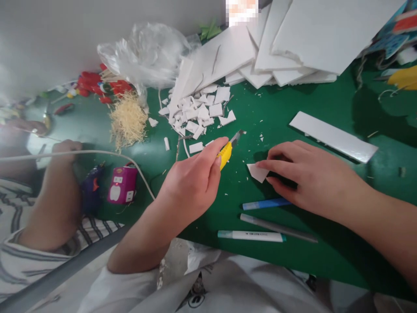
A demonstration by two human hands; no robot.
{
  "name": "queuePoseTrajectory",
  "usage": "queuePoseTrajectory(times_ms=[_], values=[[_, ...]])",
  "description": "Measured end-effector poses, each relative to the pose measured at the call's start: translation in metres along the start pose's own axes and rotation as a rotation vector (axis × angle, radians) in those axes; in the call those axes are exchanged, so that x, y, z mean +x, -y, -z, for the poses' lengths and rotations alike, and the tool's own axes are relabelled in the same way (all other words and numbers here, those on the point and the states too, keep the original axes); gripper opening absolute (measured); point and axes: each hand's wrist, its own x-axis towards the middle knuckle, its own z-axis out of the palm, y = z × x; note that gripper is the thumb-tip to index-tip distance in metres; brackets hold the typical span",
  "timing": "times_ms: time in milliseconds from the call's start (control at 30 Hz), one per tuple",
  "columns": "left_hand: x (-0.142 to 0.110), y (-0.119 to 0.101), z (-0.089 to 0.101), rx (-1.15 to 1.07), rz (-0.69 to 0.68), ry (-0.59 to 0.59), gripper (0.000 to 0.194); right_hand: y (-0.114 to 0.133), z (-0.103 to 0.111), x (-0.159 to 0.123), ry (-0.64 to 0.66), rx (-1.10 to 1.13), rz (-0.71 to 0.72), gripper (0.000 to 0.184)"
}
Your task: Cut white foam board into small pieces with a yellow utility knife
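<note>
My left hand (192, 182) is wrapped round a yellow utility knife (225, 155), its blade out and pointing up and to the right above the green table. Between the thumb and fingers of my right hand (299, 171) is a small white foam piece (258, 172) with angled edges. The blade and this piece are apart. Just beyond my left hand lies a pile of cut white foam scraps (203, 111). A long white foam strip (332, 135) rests past my right hand.
Near the front edge lie a blue marker (265, 204), a grey marker (278, 228) and a white marker (252, 235). Foam sheets (302, 34) are stacked behind, beside a clear plastic bag (146, 52). At left are a magenta power adapter (122, 186), a cable and another person's arm (54, 195).
</note>
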Motion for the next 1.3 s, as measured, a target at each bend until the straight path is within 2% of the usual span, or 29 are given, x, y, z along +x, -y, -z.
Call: queuePoseTrajectory(times_ms=[133, 233, 300, 500, 633, 800, 1033, 1133, 1233, 1300], values=[[-0.001, -0.001, 0.001, 0.038, -0.01, 0.003, 0.044, 0.004, -0.002, 0.001, -0.006, -0.133, -0.016, 0.022], [-0.004, -0.002, 0.004, 0.018, -0.045, 0.033, 0.041, 0.005, -0.001, 0.0, -0.006, -0.142, -0.089, 0.028], [-0.007, -0.003, 0.006, -0.024, -0.077, 0.079, 0.042, 0.005, -0.001, -0.001, 0.0, -0.101, -0.13, 0.035], [-0.015, -0.006, 0.015, -0.113, -0.159, 0.202, 0.045, -0.001, 0.0, 0.0, 0.0, 0.026, -0.14, 0.032], [-0.017, -0.011, 0.02, -0.185, -0.144, 0.191, 0.046, -0.004, 0.002, 0.001, -0.093, 0.249, -0.27, 0.028], [-0.017, -0.015, 0.022, -0.256, -0.134, 0.212, 0.045, 0.001, 0.007, 0.005, -0.118, 0.425, -0.388, 0.017], [-0.018, -0.015, 0.021, -0.255, -0.139, 0.213, 0.045, 0.002, 0.007, 0.007, -0.12, 0.36, -0.4, 0.017], [-0.017, -0.014, 0.02, -0.2, -0.135, 0.165, 0.044, -0.001, 0.006, 0.006, -0.17, 0.314, -0.457, 0.014], [-0.015, -0.012, 0.018, -0.136, -0.141, 0.138, 0.043, -0.003, 0.006, 0.005, -0.26, 0.227, -0.489, 0.032], [-0.014, -0.011, 0.017, -0.116, -0.162, 0.145, 0.043, -0.004, 0.006, 0.003, -0.24, 0.178, -0.412, 0.033]])
